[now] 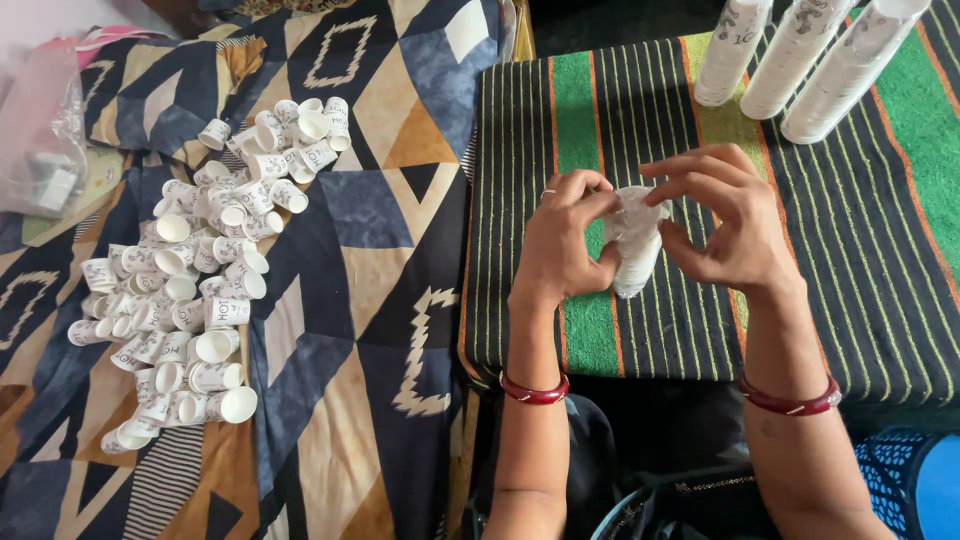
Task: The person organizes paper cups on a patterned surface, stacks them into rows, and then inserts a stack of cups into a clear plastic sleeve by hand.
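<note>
**Cup stack held between two hands**

Cup stack (pixel 635 245) is a short pile of small white paper cups, one pushed inside the next. It sits near the middle of the view, a little toward 1 o'clock, up in the air above the striped cloth.

Start at the left. At 9 o'clock, a big heap of loose paper cups (pixel 195 270) lies on a bed cover (pixel 370 260) with blue, tan and white shapes. The cups are white with grey print, and they lie tipped every which way, many touching each other. At 10 o'clock, by the edge, there is a clear plastic bag (pixel 40 130).

Next comes the left hand (pixel 560 245). Its fingers are curled around the left side of the cup stack and grip it. A thin ring is on one finger, and a red bangle (pixel 533 390) is on the wrist.

The right hand (pixel 725 225) is just past the stack. Its fingers bend over the top and the right side and pinch the cups too. This wrist also has a red bangle.

Under both hands is a table (pixel 900 260) with a black, green and orange striped cloth on it.

At 1 o'clock, well apart from the hands, three tall stacks of cups (pixel 800 55) lie side by side on the cloth.
</note>
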